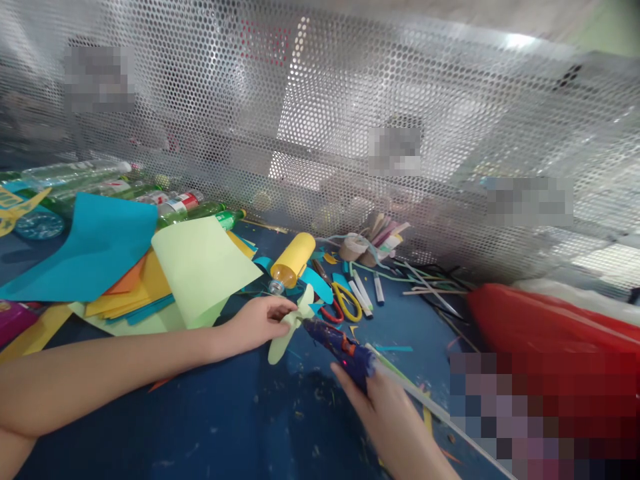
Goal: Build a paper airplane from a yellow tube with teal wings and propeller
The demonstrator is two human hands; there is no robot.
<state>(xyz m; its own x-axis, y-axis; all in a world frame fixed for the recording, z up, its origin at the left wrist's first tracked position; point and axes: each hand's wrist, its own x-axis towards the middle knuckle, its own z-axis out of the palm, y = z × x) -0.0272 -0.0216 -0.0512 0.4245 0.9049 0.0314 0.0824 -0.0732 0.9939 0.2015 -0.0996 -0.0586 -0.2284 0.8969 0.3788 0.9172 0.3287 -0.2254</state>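
Near the middle, my left hand (263, 323) is pinched on a pale green paper propeller (279, 345). My right hand (393, 410) is wrapped round a blue hot glue gun (340, 343), whose nozzle points left at the centre of the propeller and meets or nearly meets it. A long whitish stick or cord (445, 417) trails from behind the gun to the lower right. Just beyond my hands lies a plastic bottle wrapped in yellow paper (295, 257), its neck towards me. Scissors with yellow handles (347, 302) and a red loop handle (333, 312) lie beside the gun's nozzle.
Coloured paper sheets (203, 267) and several plastic bottles (183, 203) lie on the left of the blue table (210, 413). White marker-like sticks (361, 297) and thin strips lie to the right. A red bag (545, 327) sits far right. A perforated metal screen (320, 107) stands behind.
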